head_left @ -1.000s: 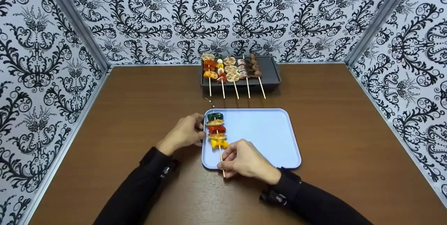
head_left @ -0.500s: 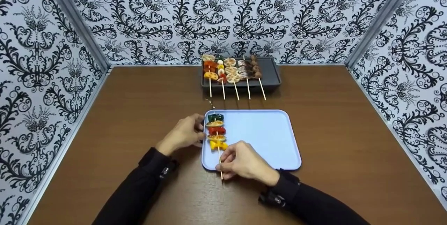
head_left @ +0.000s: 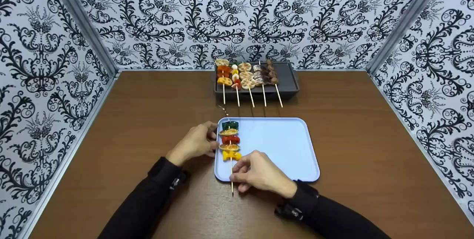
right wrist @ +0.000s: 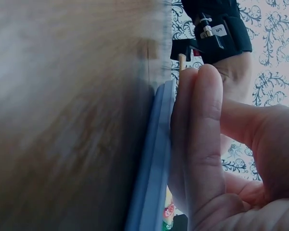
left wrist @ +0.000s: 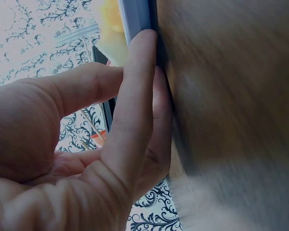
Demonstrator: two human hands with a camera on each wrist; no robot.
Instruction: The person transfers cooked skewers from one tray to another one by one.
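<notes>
A skewer of dark green, red and yellow pieces with two browned oval pieces between them lies along the left side of a pale blue tray. My right hand pinches its wooden stick between thumb and fingers, low over the tray's front rim; the stick's end sticks out past the rim. At the tray's left edge, my left hand holds the rim between thumb and fingers. In the left wrist view its index finger lies against the tray's side, close over the wooden table.
Behind the tray stands a dark grill plate. Several other skewers lie side by side across it, their sticks pointing toward me. Patterned wall panels bound the brown table at the back and both sides.
The stick's near end has swung left with my right hand, so the skewer lies straighter along the tray's left side. My left hand has stayed on the rim.
</notes>
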